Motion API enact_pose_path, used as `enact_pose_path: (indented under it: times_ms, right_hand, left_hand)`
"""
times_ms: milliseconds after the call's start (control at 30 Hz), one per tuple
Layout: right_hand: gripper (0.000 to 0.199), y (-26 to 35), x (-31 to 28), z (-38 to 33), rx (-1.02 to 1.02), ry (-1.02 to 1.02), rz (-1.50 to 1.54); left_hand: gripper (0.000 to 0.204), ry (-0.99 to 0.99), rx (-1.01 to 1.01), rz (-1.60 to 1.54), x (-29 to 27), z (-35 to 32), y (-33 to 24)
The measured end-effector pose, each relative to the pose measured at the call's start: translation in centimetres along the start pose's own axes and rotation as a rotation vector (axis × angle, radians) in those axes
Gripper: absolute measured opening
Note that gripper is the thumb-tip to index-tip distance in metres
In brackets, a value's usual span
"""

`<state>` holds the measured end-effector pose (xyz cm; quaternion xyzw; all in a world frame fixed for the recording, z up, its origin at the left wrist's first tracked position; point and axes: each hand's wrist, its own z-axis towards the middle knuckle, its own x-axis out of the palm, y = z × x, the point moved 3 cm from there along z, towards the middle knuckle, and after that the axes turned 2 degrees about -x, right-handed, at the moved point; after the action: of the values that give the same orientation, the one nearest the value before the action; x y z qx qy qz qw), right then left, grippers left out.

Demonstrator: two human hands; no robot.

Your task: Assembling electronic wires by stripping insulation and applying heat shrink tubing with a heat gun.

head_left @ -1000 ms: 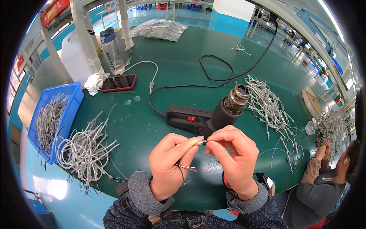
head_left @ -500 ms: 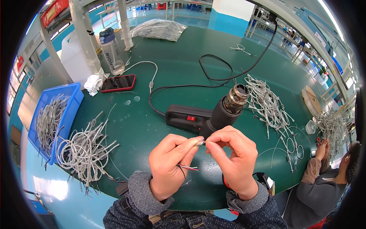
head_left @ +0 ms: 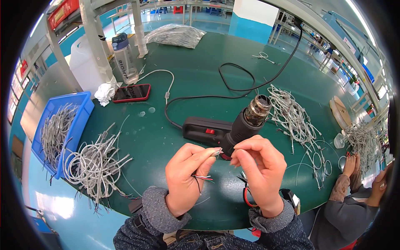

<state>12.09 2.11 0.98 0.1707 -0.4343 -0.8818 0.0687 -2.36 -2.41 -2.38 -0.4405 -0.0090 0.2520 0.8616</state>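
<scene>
Between thumb and fingers, my left hand (head_left: 186, 171) pinches a thin multi-wire cable; its fine wire ends (head_left: 218, 152) stick out at the fingertips. More thin coloured wires (head_left: 204, 178) hang out below that palm. Just to the right, my right hand (head_left: 263, 173) is closed with thumb and forefinger together, apart from the left fingertips. Whatever it pinches is too small to make out. Beyond both hands a black heat gun (head_left: 208, 129) lies with its metal nozzle (head_left: 258, 109) pointing up and away. Red-handled cutters (head_left: 246, 195) lie partly hidden beneath my right hand.
Bundled grey cables (head_left: 93, 166) lie at left beside a blue bin (head_left: 85, 109) holding more. Another cable pile (head_left: 291, 112) is at right. A phone (head_left: 131, 93), bottle (head_left: 124, 62) and plastic bag (head_left: 175, 35) sit farther back. A co-worker (head_left: 354, 212) sits at right.
My right hand has drawn away to the right from the wire ends at my left fingertips, uncovering the cutters more. The left hand keeps its pinch. The view has shifted slightly.
</scene>
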Motion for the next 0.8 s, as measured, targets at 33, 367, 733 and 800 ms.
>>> enact_pose_path:
  times_ms: [33,367,733,800]
  right_hand:
    - [0.011,0.1,-0.2,0.0,-0.004,-0.008,-0.003]
    - [0.015,0.7,-2.9,-0.6,-0.023,-0.079,-0.049]
    - [0.018,-6.8,-9.4,-6.2,0.397,-0.325,0.055]
    - [0.019,-7.6,-9.6,-6.0,0.393,-0.336,0.073]
  left_hand:
    - [0.023,0.002,-0.039,-0.021,0.0,-0.1,0.0]
    - [0.018,0.065,-0.165,-0.283,0.3,0.9,0.8]
    - [0.014,0.120,0.157,-0.016,1.4,7.7,-0.3]
    - [0.013,0.109,0.133,-0.067,2.3,8.5,-0.1]
